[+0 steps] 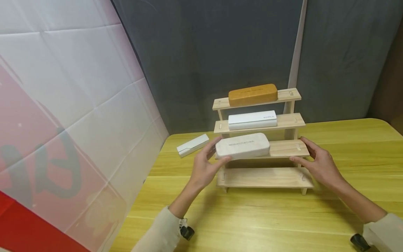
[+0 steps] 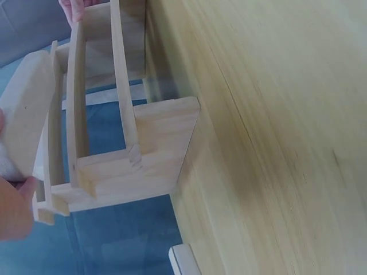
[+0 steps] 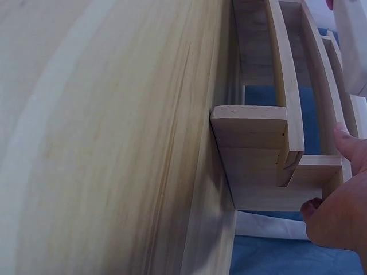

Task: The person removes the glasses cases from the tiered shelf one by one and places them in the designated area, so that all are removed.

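In the head view my left hand (image 1: 204,168) grips the left end of a white glasses case (image 1: 242,146), thumb in front and fingers behind. The case lies slightly tilted across the left part of the third shelf down of a stepped wooden rack (image 1: 284,148). My right hand (image 1: 322,164) holds the right end of that same shelf, thumb at its front edge. In the left wrist view the white case (image 2: 26,109) stands out at the rack's side. The right wrist view shows my right thumb (image 3: 347,143) on the shelf's edge.
A tan-orange glasses case (image 1: 253,95) sits on the top shelf. Below it, a white flap-lid case (image 1: 252,120) rests on the second shelf. Another slim white case (image 1: 192,145) lies on the wooden table (image 1: 252,217) left of the rack. A dark curtain (image 1: 220,45) hangs behind.
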`<state>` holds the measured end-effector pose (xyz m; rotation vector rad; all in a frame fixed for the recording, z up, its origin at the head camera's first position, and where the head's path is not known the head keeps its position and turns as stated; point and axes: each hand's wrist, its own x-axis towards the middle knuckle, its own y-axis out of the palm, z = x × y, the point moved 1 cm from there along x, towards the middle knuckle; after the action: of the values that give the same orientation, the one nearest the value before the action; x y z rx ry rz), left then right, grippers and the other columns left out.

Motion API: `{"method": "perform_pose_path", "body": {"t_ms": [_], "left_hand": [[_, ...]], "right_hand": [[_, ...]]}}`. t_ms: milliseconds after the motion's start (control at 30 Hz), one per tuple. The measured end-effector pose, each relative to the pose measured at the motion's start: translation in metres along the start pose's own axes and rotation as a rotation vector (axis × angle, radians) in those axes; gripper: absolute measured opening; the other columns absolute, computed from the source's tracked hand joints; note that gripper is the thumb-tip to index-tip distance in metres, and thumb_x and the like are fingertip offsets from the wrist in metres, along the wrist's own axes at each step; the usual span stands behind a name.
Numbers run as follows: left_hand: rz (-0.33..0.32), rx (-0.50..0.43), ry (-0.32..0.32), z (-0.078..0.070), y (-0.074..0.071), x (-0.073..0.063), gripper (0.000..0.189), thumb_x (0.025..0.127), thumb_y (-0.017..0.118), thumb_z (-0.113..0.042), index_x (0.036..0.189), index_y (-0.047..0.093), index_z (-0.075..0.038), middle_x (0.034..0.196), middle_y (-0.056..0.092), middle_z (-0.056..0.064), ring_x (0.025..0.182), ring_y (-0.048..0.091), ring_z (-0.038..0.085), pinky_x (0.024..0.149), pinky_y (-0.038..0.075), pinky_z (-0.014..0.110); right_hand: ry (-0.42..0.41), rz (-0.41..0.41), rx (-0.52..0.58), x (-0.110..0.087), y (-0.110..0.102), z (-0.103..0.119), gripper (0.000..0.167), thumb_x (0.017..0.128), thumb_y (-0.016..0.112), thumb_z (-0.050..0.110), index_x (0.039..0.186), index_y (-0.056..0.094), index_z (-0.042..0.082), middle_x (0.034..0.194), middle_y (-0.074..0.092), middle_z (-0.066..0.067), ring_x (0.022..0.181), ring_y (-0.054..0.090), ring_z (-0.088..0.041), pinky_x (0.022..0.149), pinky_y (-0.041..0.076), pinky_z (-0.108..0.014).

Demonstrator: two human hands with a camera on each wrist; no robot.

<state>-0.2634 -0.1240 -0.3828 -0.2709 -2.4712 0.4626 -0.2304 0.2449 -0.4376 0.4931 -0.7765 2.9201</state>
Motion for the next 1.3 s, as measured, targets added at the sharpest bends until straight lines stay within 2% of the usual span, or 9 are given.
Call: {"method": "perform_pose_path", "body": {"t_ms": [167,367,633,800,1000,1300], "left_hand": [[-0.016,-0.015,0.017,0.0,-0.007,-0.003,0.07,0.09,0.087,-0.01,0.153,0.055,-0.006,0.153,0.059,0.01,0.142,0.055,0.022,0.118,0.041,0.032],[-0.035,0.002,0.004,0.001,-0.017,-0.009,0.07,0.09,0.087,-0.01,0.152,0.056,-0.006,0.152,0.059,0.011,0.136,0.06,0.024,0.117,0.043,0.034],[-0.047,0.003,-0.002,0.002,-0.034,-0.014,0.072,0.09,0.087,-0.008,0.154,0.054,-0.006,0.151,0.06,0.016,0.137,0.06,0.025,0.117,0.043,0.034],[-0.066,-0.002,0.011,0.004,-0.045,-0.018,0.071,0.09,0.086,-0.005,0.154,0.054,-0.006,0.151,0.06,0.012,0.136,0.06,0.027,0.117,0.043,0.034],[-0.081,-0.003,-0.007,0.006,-0.055,-0.024,0.07,0.091,0.085,-0.005,0.154,0.055,-0.007,0.152,0.058,0.011,0.138,0.059,0.027,0.118,0.042,0.034],[-0.135,0.013,-0.008,0.009,-0.071,-0.027,0.069,0.09,0.085,-0.002,0.152,0.055,-0.001,0.15,0.06,0.011,0.137,0.059,0.027,0.117,0.044,0.032]], "right_hand": [[0.003,-0.001,-0.006,0.0,0.0,0.001,0.089,0.099,0.079,0.028,0.166,0.027,0.0,0.164,0.031,-0.035,0.147,0.033,-0.057,0.095,0.026,0.006],[0.008,0.001,-0.012,-0.001,0.0,0.002,0.089,0.1,0.079,0.029,0.167,0.027,0.001,0.165,0.03,-0.034,0.147,0.033,-0.058,0.095,0.026,0.006],[0.003,-0.001,-0.017,-0.001,-0.001,0.001,0.089,0.1,0.079,0.028,0.167,0.027,0.002,0.165,0.031,-0.033,0.145,0.035,-0.06,0.096,0.028,0.005],[0.003,-0.003,-0.016,-0.001,0.0,0.001,0.089,0.099,0.079,0.028,0.167,0.028,0.002,0.165,0.031,-0.034,0.145,0.036,-0.06,0.095,0.029,0.005],[0.003,-0.008,-0.023,-0.001,-0.001,0.001,0.089,0.099,0.079,0.028,0.167,0.028,0.001,0.164,0.031,-0.035,0.144,0.036,-0.061,0.094,0.029,0.005],[0.01,-0.008,-0.028,-0.001,0.0,0.0,0.09,0.099,0.08,0.029,0.167,0.028,0.001,0.164,0.03,-0.036,0.144,0.036,-0.06,0.095,0.028,0.005]]}}
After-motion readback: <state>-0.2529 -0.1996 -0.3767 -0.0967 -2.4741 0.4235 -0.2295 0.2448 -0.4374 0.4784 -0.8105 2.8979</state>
